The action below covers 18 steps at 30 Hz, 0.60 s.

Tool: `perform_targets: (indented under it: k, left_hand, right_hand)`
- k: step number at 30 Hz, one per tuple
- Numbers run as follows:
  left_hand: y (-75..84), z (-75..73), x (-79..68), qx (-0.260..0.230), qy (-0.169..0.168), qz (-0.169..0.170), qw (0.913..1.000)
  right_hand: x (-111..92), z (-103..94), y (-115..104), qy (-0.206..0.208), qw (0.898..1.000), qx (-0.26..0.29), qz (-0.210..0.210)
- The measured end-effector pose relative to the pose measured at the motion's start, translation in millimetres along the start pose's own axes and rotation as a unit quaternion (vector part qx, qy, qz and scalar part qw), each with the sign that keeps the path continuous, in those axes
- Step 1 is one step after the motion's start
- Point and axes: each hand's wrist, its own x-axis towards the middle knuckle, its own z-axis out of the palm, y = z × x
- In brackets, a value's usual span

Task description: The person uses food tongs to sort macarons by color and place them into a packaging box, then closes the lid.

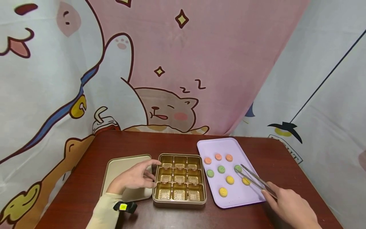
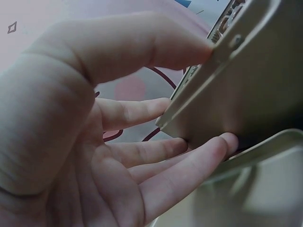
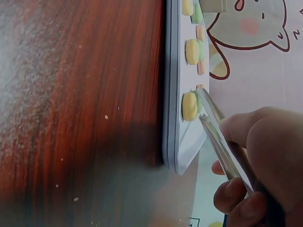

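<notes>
On the lavender tray (image 1: 217,148) sit three pink macarons (image 1: 218,156) toward its far side, three green macarons (image 1: 221,169) across its middle and three yellow macarons (image 1: 230,180) nearer its front, all small, round and softly coloured. Silvery metal tongs (image 3: 227,155) reach in over the tray's right side, slim arms parted, ridged tips at the rightmost green macaron; whether they touch it is hard to tell. They cross over part of the rightmost yellow one. The right hand (image 1: 291,203), at the tray's near right corner, grips the tongs, hiding their rear end; its wrist is cut off by the frame. Just left of the tray stands a gold box (image 1: 180,205) with nine square ribbed compartments. Farther left of the tray, the left hand (image 1: 135,176) rests extended fingers against the box's side, grasping nothing, and partly covers a flat gold lid (image 1: 120,168). The pale sleeve (image 1: 105,208) runs out of view. In the right wrist view, yellow macarons partly hide the green.
</notes>
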Motion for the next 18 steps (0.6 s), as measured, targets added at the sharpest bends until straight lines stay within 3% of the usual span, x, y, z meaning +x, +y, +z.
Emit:
perform_targets:
  k: [9,18]
  left_hand:
    - [-0.5,0.1,-0.2,-0.001,-0.002,0.003,1.0]
    - [-1.0,-0.4,0.0,-0.001,-0.001,0.005,1.0]
  right_hand:
    - [4.8,0.7,-4.0,0.017,1.0,0.007,-0.012]
    - [8.4,2.0,-8.2,0.0,1.0,0.008,0.007]
